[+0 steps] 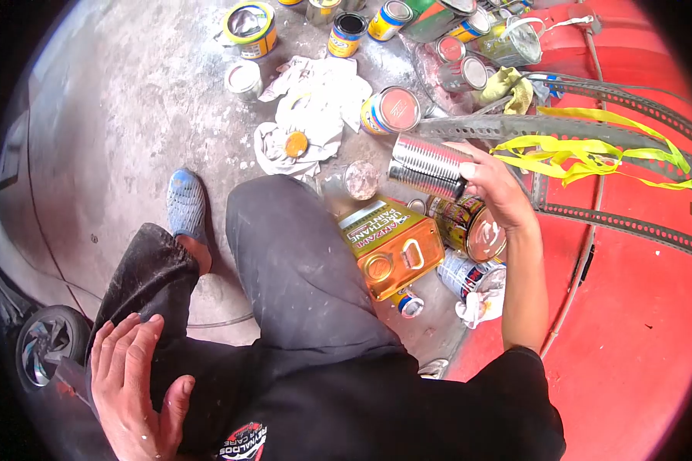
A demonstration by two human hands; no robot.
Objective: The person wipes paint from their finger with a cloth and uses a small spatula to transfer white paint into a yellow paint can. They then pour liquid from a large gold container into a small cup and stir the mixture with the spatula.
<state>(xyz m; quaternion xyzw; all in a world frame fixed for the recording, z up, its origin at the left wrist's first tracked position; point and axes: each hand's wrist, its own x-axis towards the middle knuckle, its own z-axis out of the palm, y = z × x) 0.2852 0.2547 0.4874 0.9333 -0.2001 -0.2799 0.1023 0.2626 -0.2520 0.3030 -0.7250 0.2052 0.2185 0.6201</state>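
The person's right hand (pixel 488 180) grips a ribbed metal can (pixel 427 165) near one end, fingers closed around it, with the can turned sideways above the cluster of containers on the floor (pixel 131 115). The left hand (pixel 134 388) is open, its fingers loosely extended and thumb apart, in front of the dark trousers (pixel 292 261); whether it touches them cannot be told. Just below the held can in the view stands a gold rectangular tin (pixel 396 250) marked "URETHANE PAINT", and beside that tin, below the right hand, is a round paint can (pixel 486 234) with a smeared end. Just above the ribbed can is a yellow-and-blue can (pixel 392 111) with a pinkish lid. Farther left, a crumpled white cloth (pixel 311 96) lies spread out, with a small orange disc (pixel 296 144) on it. To the right, bright yellow ribbon (pixel 573 154) drapes over perforated dark strips (pixel 623 97), which extend across a large red panel (pixel 638 284). A bluish shoe (pixel 186 203) rests on the floor, left of the cloth.
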